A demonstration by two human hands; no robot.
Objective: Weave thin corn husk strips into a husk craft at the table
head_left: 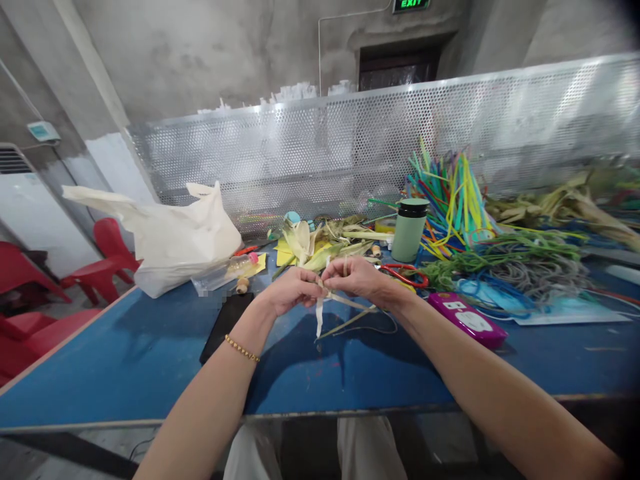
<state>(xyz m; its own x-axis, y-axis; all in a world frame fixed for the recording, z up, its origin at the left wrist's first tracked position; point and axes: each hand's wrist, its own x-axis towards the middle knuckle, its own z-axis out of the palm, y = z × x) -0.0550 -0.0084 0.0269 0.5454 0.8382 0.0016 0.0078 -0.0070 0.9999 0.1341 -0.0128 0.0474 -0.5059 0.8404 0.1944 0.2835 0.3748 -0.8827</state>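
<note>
Pinching pale strips [327, 308] w/ left hand [293, 290] & right hand [356, 277] | both clenched on strips | above blue table [125, 360] | phone [226, 325] nr left

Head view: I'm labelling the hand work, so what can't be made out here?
Head view: grip on the pale strips, hidden by left hand and right hand.
Head view: husk pile far right, blurred.
Head view: small item by the white bag, blurred out.
</note>
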